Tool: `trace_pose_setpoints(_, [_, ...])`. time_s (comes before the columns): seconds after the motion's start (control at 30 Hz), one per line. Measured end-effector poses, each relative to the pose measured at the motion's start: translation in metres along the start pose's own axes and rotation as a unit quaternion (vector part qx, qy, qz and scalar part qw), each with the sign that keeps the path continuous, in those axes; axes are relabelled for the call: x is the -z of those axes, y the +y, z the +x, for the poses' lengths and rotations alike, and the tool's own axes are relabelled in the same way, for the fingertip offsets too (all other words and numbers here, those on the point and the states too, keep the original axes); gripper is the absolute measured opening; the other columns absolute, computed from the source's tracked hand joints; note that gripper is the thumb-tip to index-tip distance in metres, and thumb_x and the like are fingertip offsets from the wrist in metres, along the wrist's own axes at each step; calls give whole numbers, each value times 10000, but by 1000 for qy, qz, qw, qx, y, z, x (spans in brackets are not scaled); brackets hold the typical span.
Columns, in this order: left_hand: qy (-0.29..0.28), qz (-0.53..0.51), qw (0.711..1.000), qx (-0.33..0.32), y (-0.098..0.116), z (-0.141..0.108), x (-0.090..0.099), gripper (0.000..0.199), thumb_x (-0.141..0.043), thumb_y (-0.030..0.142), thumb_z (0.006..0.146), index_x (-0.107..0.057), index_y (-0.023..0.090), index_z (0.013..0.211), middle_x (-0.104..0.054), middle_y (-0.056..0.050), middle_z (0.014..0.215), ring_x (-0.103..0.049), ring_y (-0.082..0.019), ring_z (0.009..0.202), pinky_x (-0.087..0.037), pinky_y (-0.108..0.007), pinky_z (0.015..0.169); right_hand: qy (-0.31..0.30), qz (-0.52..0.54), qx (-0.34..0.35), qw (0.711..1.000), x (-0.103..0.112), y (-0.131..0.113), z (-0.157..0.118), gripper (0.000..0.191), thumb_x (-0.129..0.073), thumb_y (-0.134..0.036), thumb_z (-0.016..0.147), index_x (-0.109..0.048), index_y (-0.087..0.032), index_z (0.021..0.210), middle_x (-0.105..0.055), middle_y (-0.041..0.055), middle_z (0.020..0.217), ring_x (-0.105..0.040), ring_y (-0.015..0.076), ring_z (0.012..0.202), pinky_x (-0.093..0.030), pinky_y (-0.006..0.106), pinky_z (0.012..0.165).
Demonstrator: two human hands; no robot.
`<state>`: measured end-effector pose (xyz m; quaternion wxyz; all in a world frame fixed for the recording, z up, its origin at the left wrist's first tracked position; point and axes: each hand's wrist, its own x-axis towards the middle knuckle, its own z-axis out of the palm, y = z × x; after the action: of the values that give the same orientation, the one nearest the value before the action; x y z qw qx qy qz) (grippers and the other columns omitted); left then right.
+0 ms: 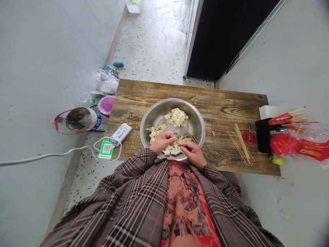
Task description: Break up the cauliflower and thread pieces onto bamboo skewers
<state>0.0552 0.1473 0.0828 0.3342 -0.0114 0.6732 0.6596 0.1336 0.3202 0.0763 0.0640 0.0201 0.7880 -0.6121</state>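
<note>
A wide steel basin [199, 120] sits on the wooden table, holding cut cauliflower. One cauliflower clump [177, 117] lies toward the far side of it. More cauliflower pieces [156, 131] are spread at the left and under my hands. My left hand [163, 142] is over the near part of the basin, thumb and fingers pinched together. Close by on the right, my right hand [194, 154] has its fingertips pinched too, near cauliflower bits. Whatever small thing either pinch holds is too hidden to name. Thin skewers [190, 133] rest in the basin, beside a green piece [186, 136].
Loose bamboo skewers [243, 144] and red-handled scissors [249, 136] lie right on the wooden table [138, 90]. A black holder [262, 137] and red packaging [313, 147] stand at its right end. Left are a white device [123, 132], a QR card [106, 149] and a bucket [79, 120].
</note>
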Motion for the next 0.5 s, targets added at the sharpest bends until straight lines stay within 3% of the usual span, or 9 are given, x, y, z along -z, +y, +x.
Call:
trace_pose_setpoints(0.1, [99,-11,995,-11,-9,14,18,248,-617,367,752,-558,145,658,-505,33,536,-454,-80,507,-400,-223,563,12,6,-20,1000,6,8,-5,210,-596,-341,829,-737,-189,863,-681,46,799,-604,167,747,-470,288,687])
trace_pose_setpoints(0.17, [179,63,981,-47,-16,28,29,221,-571,349,783,-561,150,687,-502,30,555,-461,-91,531,-403,-226,577,54,28,-56,997,8,17,-8,248,-590,-376,824,-730,-176,867,-689,52,794,-612,174,748,-477,285,677])
trace_pose_setpoints(0.2, [185,130,972,-66,-20,36,33,204,-551,332,797,-581,150,708,-525,16,582,-481,-105,569,-413,-234,600,82,38,-77,993,8,23,-10,270,-582,-394,824,-725,-172,879,-690,53,784,-615,177,748,-481,283,666])
trace_pose_setpoints(0.33, [39,408,899,-154,-35,60,25,179,-491,207,827,-661,151,827,-642,-77,875,-571,-174,826,-450,-305,795,158,41,-128,978,3,45,-11,323,-564,-441,808,-709,-163,886,-673,38,707,-612,180,709,-480,271,613])
trace_pose_setpoints(0.5, [-88,577,795,-166,-47,76,-2,301,-476,103,811,-650,142,1054,-610,-151,1096,-555,-216,1001,-428,-349,907,173,26,-145,974,-7,64,-6,361,-566,-483,780,-706,-156,844,-640,24,615,-596,173,626,-465,256,547])
